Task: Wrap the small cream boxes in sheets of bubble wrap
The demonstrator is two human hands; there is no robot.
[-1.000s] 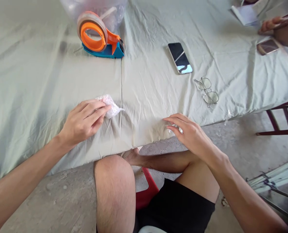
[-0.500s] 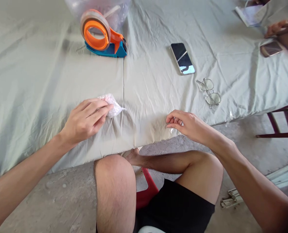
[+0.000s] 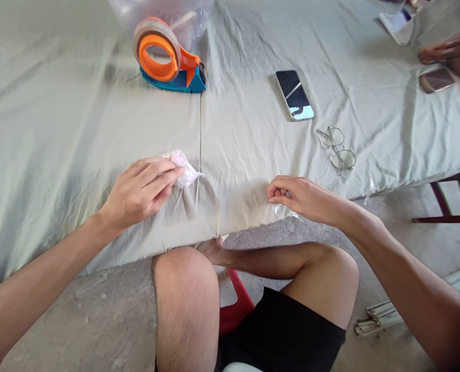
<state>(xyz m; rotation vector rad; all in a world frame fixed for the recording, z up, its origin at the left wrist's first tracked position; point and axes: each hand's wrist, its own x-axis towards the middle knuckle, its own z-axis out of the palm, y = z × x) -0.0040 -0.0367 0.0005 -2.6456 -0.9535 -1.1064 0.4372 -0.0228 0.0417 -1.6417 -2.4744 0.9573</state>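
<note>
My left hand [image 3: 142, 188] is closed on a small packet [image 3: 184, 175] wrapped in clear, crinkled plastic, pale with a touch of pink. The packet lies on the cloth-covered table, its twisted tip pointing right, and my fingers cover its left side. Near the table's front edge, my right hand [image 3: 292, 194] is pinched shut on a scrap of clear plastic [image 3: 277, 208] that peeks out below the fingers. Most of that scrap is hidden, so I cannot tell whether it is tape or film.
At the back stand an orange and blue tape dispenser [image 3: 171, 64] and a clear plastic bag [image 3: 195, 26]. A phone [image 3: 294, 95] and glasses [image 3: 337, 149] lie to the right. Another person's hand [image 3: 445, 47] is at far right, near a second phone [image 3: 436, 80].
The view has shifted slightly, so things on the table appear a little further right. My left hand stays on the packet, and my right hand keeps its pinch.
</note>
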